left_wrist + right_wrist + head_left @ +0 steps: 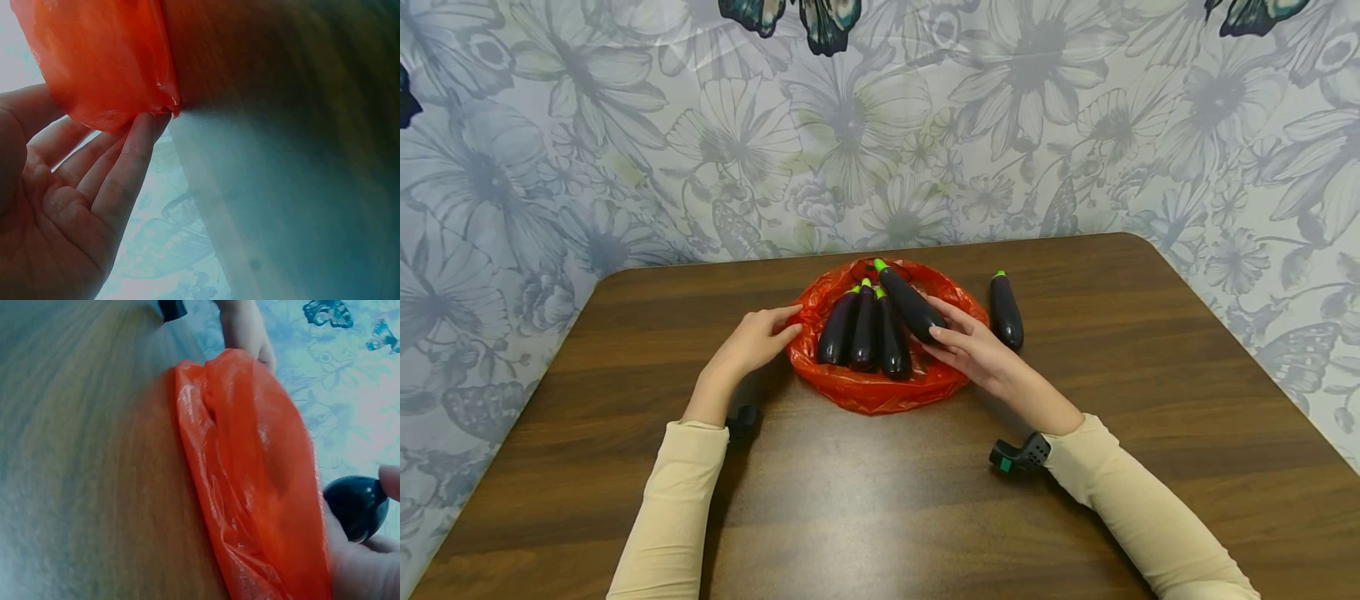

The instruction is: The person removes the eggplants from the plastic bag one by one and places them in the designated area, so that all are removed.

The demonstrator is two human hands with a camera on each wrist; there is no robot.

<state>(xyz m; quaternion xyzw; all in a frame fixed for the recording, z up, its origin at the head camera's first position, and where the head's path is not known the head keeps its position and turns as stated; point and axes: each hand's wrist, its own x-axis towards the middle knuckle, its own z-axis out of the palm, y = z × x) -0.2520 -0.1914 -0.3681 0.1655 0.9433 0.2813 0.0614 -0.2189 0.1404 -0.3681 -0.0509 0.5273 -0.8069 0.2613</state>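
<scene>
A red plastic bag (pixel 872 396) sits opened out on the table, its rim rolled into a ring. Three dark purple eggplants (pixel 863 333) lie side by side inside it, green stem ends toward the back. My right hand (pixel 976 350) holds another eggplant (pixel 912 305) by its rounded end, tilted over the bag's right part. In the right wrist view that eggplant's glossy end (pixel 353 509) shows between thumb and fingers, beside the bag's wall (pixel 262 462). On the other side, my left hand (pixel 751 340) touches the bag's left edge with extended fingers (pixel 125 169).
One more eggplant (pixel 1006 312) lies on the table just right of the bag, behind the right hand. The brown wooden table (pixel 850 500) ends at the back against a wall (pixel 850 150) with flower and butterfly patterns. Both wrists carry black straps.
</scene>
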